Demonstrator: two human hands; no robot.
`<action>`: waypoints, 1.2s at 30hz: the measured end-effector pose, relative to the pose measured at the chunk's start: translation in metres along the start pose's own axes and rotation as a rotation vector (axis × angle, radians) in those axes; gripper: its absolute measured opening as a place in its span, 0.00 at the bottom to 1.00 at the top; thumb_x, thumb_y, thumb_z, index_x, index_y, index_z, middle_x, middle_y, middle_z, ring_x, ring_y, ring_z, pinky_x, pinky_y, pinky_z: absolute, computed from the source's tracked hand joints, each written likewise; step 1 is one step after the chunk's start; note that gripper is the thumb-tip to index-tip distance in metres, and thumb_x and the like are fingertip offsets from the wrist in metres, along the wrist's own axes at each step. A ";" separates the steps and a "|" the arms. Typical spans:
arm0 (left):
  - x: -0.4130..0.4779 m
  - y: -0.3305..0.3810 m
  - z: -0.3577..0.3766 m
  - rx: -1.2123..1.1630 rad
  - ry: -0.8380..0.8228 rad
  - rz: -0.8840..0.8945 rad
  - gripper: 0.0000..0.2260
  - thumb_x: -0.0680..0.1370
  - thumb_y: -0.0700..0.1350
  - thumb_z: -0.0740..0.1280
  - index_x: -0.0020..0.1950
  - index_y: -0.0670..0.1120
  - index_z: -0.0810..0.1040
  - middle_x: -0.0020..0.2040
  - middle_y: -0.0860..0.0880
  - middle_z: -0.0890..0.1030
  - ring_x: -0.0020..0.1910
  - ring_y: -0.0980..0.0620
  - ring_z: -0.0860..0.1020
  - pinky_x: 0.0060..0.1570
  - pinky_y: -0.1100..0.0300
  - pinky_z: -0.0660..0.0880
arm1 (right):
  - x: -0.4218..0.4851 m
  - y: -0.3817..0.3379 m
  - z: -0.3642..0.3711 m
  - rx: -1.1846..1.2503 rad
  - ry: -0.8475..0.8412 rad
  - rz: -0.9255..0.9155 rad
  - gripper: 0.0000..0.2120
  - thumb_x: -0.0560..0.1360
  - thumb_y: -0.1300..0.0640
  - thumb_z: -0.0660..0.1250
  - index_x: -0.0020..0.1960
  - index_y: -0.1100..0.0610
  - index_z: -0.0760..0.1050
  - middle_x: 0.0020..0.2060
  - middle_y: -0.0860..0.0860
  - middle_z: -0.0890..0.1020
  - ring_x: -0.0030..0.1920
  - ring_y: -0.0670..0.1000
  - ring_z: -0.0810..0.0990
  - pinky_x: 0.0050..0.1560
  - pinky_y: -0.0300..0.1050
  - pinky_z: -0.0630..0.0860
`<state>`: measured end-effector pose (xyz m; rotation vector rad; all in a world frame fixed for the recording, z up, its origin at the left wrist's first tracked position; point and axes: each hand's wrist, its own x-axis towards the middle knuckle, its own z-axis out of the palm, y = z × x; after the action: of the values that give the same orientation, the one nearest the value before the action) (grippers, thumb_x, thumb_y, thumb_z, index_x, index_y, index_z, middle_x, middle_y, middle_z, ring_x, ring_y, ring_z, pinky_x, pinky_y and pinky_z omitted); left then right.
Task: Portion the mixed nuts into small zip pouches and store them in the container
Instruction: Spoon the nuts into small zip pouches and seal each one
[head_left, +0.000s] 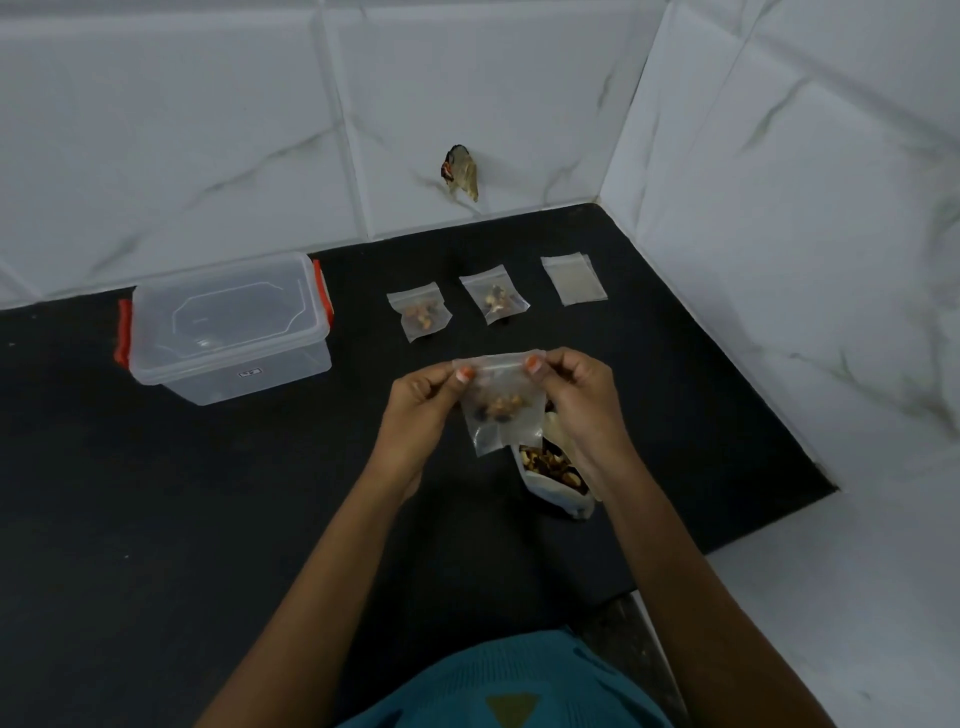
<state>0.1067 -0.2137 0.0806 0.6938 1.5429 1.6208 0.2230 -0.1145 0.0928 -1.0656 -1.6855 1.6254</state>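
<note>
Beyond my teal top, my left hand and right hand pinch the zip pouch by its seal just beside the nut bag; I should press evenly across.

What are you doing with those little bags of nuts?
A person's left hand and right hand pinch the top of a small clear zip pouch with nuts inside, apparently sealing it. Two filled pouches lie on the black counter behind, beside a flat empty pouch. The open white bag of mixed nuts sits under the right hand. The clear plastic container with orange clips has its lid on.
</note>
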 end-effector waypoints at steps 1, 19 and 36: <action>0.002 -0.002 -0.002 -0.007 0.010 -0.013 0.10 0.79 0.41 0.59 0.51 0.48 0.79 0.50 0.48 0.82 0.51 0.54 0.81 0.50 0.60 0.78 | 0.002 0.002 0.001 0.015 -0.014 0.011 0.04 0.76 0.60 0.64 0.43 0.57 0.77 0.39 0.49 0.79 0.41 0.44 0.79 0.43 0.37 0.78; 0.093 -0.061 -0.028 0.082 0.498 -0.250 0.09 0.74 0.40 0.68 0.42 0.49 0.69 0.43 0.45 0.78 0.48 0.46 0.81 0.47 0.51 0.80 | 0.106 0.051 0.051 -0.337 -0.227 0.193 0.17 0.73 0.68 0.66 0.61 0.59 0.72 0.53 0.58 0.79 0.55 0.52 0.78 0.49 0.39 0.75; 0.116 -0.086 -0.028 0.508 0.391 -0.189 0.10 0.76 0.37 0.65 0.57 0.41 0.76 0.60 0.44 0.71 0.53 0.54 0.75 0.53 0.61 0.75 | 0.143 0.070 0.067 -0.736 -0.256 0.161 0.17 0.73 0.64 0.66 0.61 0.60 0.71 0.54 0.57 0.79 0.55 0.55 0.78 0.55 0.51 0.76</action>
<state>0.0340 -0.1368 -0.0219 0.4815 2.2750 1.2773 0.1028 -0.0338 -0.0017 -1.3938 -2.5317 1.2804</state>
